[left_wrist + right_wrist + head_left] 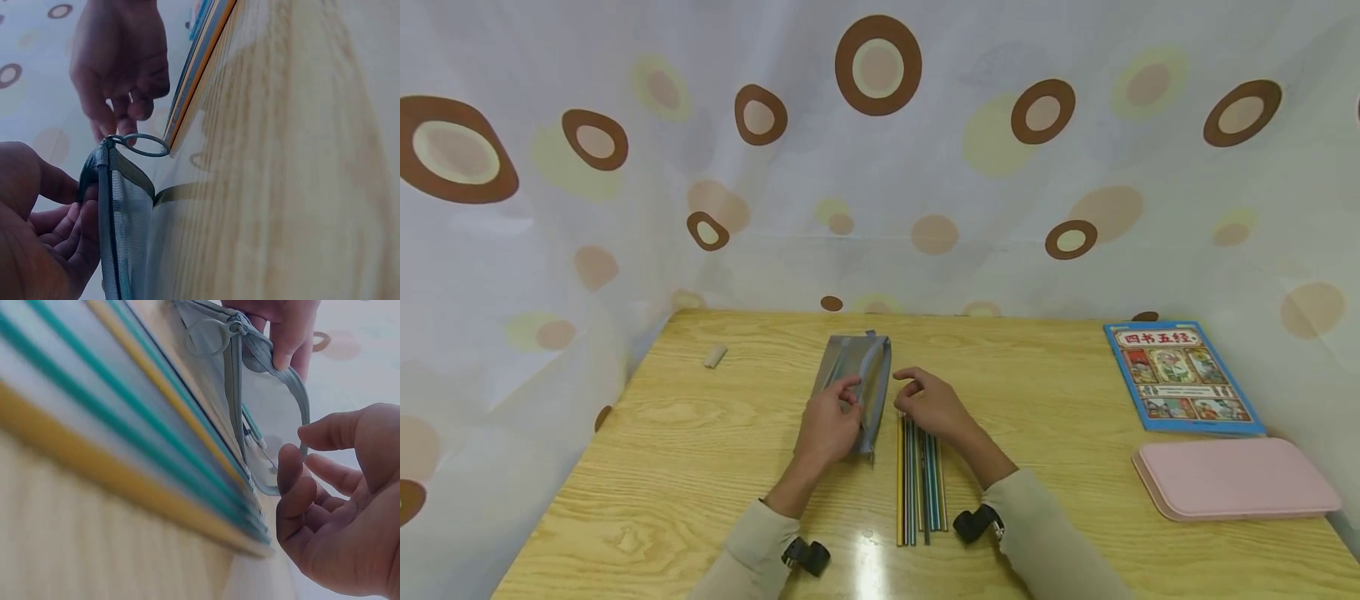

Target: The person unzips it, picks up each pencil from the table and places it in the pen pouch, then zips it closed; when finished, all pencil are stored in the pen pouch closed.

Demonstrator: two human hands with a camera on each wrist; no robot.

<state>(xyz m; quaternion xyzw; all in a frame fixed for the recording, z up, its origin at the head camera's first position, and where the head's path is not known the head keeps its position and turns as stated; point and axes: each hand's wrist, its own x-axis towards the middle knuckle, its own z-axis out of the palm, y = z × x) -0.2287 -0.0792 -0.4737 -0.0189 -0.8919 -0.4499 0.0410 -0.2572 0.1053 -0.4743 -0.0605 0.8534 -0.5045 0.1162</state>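
A grey mesh-sided zip pouch [841, 357] lies mid-table with its zipper side gaping. My left hand [831, 425] pinches the edge of its opening between thumb and fingers; in the left wrist view that hand [44, 231] grips the fabric near the zipper's ring pull [149, 145]. Thin teal sticks [253, 422] show inside the pouch in the right wrist view. Beside the opening hovers my right hand [932, 406], fingers loosely bent, holding nothing that I can see. Beneath it lies a bunch of long pencils [921, 492] in yellow, teal and dark colours.
A small beige block [715, 356] sits at the far left of the table. To the right lie a blue-bordered book [1183, 375] and a pink case [1236, 479]. A patterned curtain [880, 167] surrounds the wooden table [1022, 358] at the back and sides.
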